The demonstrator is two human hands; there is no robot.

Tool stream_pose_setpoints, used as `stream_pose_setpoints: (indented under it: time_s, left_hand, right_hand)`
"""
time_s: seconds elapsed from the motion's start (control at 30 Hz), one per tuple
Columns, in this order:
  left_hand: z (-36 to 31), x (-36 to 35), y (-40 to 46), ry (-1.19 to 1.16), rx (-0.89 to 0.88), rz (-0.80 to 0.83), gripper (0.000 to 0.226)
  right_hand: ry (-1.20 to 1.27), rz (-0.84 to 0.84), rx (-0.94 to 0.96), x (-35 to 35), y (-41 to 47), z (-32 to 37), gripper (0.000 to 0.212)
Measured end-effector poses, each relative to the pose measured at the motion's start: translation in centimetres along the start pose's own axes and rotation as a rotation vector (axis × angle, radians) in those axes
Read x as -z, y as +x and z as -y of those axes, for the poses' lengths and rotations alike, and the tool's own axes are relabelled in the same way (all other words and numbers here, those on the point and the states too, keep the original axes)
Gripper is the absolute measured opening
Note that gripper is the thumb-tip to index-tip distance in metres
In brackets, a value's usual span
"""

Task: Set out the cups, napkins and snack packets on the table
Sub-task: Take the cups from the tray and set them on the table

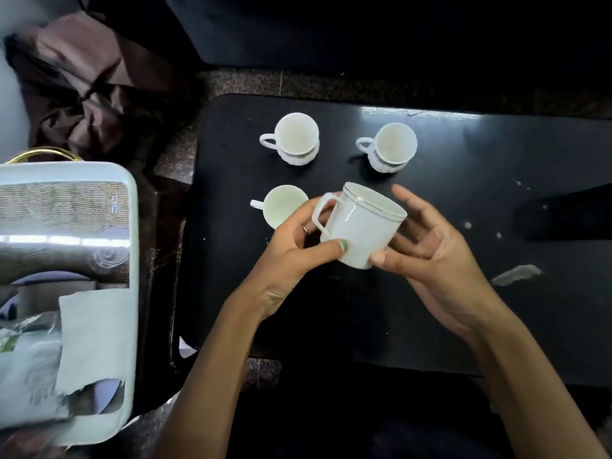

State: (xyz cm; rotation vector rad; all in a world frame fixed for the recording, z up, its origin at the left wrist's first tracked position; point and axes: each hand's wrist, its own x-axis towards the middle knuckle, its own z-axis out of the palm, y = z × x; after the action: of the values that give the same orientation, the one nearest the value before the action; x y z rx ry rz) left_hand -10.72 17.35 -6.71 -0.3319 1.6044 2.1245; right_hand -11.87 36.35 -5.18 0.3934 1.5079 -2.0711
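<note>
Both hands hold a tall white mug with thin grey rim lines, tilted, above the black table. My left hand grips its handle side, thumb on the wall. My right hand supports its base and right side with spread fingers. Three white cups stand upright on the table: one at the back left, one at the back right, and one partly hidden behind my left hand. White napkins and a snack packet lie on a tray to the left.
The white tray with a mirrored bottom and gold handle sits on a dark stand left of the table. Brown cloth lies behind it. Small white scraps dot the table's right side. A dark seat lies beyond the table.
</note>
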Motion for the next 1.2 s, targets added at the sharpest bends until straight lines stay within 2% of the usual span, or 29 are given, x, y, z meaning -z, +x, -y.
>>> stream_pose_setpoints:
  time_s: [0.1,0.17,0.3,0.4,0.6,0.93,1.03,1.13,1.2]
  left_hand:
    - [0.6,-0.8,0.5,0.09,0.036,0.022,0.054]
    - [1.0,-1.2,0.8,0.142,0.053,0.017,0.054]
    - [2.3,-1.5,1.5,0.3,0.065,0.058,0.062]
    - [3.4,-2.0,2.3,0.407,0.071,0.053,0.068]
    - [4.9,-3.4,4.9,0.562,0.03,0.0,0.075]
    - [5.9,-3.0,6.8,0.652,-0.019,-0.081,0.075]
    - [6.2,-3.3,6.7,0.59,0.018,-0.145,0.088]
    - [6.6,-3.9,5.9,0.471,0.086,-0.271,0.095]
    - [7.0,-4.5,5.2,0.373,0.135,-0.338,0.09]
  right_hand:
    - [-0.118,-0.05,0.017,1.2,-0.4,-0.5,0.099]
    - [-0.296,-0.07,0.022,1.6,-0.3,-0.9,0.097]
    - [-0.668,-0.16,0.076,2.7,0.3,-1.8,0.083]
    - [-0.799,-0.199,0.142,3.2,0.9,-3.0,0.074]
    - [-0.76,-0.255,0.209,4.3,2.9,-4.6,0.067]
    - [-0.829,-0.261,0.205,4.7,5.9,-5.5,0.067]
    - [-0.841,-0.227,0.201,4.9,6.1,-5.7,0.072]
    - [-0.717,-0.198,0.125,5.2,5.7,-5.8,0.085]
    - [-0.637,-0.2,0.103,5.3,5.3,-6.0,0.077]
